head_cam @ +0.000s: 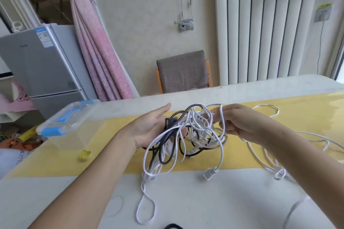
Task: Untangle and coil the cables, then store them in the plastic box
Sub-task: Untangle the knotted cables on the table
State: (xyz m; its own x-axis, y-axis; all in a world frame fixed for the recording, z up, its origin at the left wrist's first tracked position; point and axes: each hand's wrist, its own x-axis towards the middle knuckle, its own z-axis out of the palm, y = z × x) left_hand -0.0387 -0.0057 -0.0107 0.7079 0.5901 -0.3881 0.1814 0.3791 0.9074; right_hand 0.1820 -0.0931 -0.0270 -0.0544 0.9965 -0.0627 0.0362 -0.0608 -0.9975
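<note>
"While those cables (197,132) are one black-and-white knot above the table (186,201), is anything done?"

"Hardly. The left hand (149,126) lies under it, grip apart; the right hand (240,121) has its grip pinched on a white strand (222,115). One loose cable (279,174) trails right."

"And the plastic box (68,122)?"

"Left, lid on, apparently empty. Untangling's barely begun; coiling and storing remain, I'd say."

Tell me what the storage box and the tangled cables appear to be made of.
Storage box: clear rigid plastic, see-through walls, glossy blue latches. White cables: flat, matte rubbery sheath, probably, bending into soft loops. Black cables: rounder, smooth, likely similar.
</note>
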